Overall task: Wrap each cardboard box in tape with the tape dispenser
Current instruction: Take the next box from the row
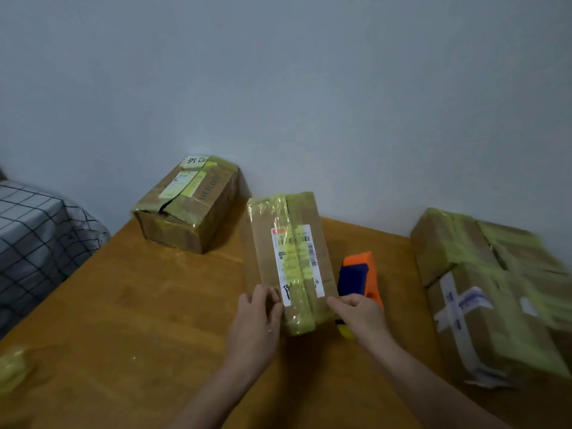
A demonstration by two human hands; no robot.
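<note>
Two-handed steadying of the long brown cardboard box [291, 261] with white label and yellow tape strip, mid-table, with the left hand [257, 314] curled round its near left edge and the right hand [362, 314] touching the near right corner, fingers bent, grip impossible to tell. Probably squared up for another band. Just beside it, within reach, the orange-and-blue tape dispenser [360, 274]. Underneath, a wooden table [139, 305]. Against the grey wall [278, 72], a taped box at the left [188, 205] and stacked taped boxes at the right [495, 289]. Far left, checked bedding [37, 230].
</note>
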